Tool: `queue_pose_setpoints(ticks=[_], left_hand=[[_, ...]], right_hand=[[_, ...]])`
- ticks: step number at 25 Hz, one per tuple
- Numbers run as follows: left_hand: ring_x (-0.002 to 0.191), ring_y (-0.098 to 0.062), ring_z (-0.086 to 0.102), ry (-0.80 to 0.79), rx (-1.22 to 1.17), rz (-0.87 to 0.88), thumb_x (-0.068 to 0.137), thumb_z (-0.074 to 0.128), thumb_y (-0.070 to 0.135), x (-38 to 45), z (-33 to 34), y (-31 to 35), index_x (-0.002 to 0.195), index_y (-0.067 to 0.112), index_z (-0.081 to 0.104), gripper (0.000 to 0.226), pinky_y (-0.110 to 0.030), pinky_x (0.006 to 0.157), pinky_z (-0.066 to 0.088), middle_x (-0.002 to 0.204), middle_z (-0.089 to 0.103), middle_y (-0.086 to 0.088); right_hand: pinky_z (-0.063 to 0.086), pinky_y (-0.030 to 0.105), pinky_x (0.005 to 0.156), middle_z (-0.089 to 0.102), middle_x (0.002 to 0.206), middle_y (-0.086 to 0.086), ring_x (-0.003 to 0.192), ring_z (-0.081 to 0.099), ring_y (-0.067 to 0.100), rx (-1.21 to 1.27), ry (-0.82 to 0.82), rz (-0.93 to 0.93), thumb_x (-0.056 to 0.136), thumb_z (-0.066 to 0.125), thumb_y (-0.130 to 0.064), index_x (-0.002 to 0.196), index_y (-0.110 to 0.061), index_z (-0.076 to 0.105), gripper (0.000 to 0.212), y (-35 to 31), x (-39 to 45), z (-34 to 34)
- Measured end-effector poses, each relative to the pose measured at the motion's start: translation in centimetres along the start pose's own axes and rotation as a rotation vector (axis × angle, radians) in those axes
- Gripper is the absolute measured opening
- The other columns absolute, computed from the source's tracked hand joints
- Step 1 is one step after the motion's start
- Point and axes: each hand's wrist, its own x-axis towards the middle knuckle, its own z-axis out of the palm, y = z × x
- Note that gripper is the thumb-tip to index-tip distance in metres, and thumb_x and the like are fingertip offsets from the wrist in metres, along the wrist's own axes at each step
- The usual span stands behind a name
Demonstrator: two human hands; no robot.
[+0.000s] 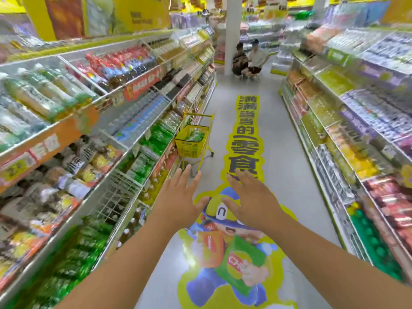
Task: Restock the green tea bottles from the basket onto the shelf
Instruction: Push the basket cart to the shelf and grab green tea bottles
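Note:
A yellow basket [191, 146] on a wheeled yellow frame stands ahead in the aisle, close against the left shelving. Green tea bottles [195, 135] lie inside it. More green bottles [156, 139] fill a row of the left shelf [124, 150] beside the basket. My left hand [178, 195] and my right hand [247, 197] are stretched out in front of me over the floor, fingers spread and holding nothing. Both hands are well short of the basket.
Stocked shelves line both sides of the aisle, the right shelving [347, 134] with snack packs. A large yellow floor sticker [243, 139] runs down the middle. Two people [249, 61] crouch by a white pillar [233, 34] at the far end.

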Motion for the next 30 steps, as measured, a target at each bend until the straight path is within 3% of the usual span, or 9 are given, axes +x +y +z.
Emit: queue_pose_setpoints(ticks=[7, 21, 30], left_hand=[[0.156, -0.025, 0.008, 0.0, -0.006, 0.006, 0.094, 0.03, 0.074, 17.1, 5.0, -2.0, 0.162, 0.035, 0.012, 0.08, -0.044, 0.124, 0.013, 0.171, 0.005, -0.002], [0.157, -0.024, -0.004, -0.081, -0.041, 0.004, 0.098, 0.028, 0.069, 54.9, 12.2, -11.8, 0.162, 0.035, 0.002, 0.077, -0.047, 0.126, 0.006, 0.171, -0.008, -0.001], [0.157, -0.023, -0.005, -0.103, -0.01, -0.158, 0.096, 0.025, 0.073, 76.2, 20.3, -13.2, 0.162, 0.037, 0.002, 0.079, -0.047, 0.126, 0.004, 0.17, -0.009, 0.002]], right_hand=[[0.011, 0.042, 0.126, 0.006, 0.172, 0.001, 0.158, 0.003, 0.023, -0.005, -0.025, 0.007, 0.1, 0.03, -0.066, 0.163, -0.029, 0.016, 0.074, 7.5, 15.8, 2.6], [0.015, 0.041, 0.126, 0.013, 0.171, 0.002, 0.157, 0.008, 0.023, -0.003, -0.012, 0.009, 0.099, 0.034, -0.066, 0.162, -0.029, 0.02, 0.074, 19.1, 53.8, 7.2], [0.017, 0.045, 0.125, 0.013, 0.171, 0.005, 0.157, 0.009, 0.027, 0.036, -0.011, -0.123, 0.1, 0.033, -0.066, 0.162, -0.026, 0.019, 0.075, 30.3, 76.2, 12.5]])
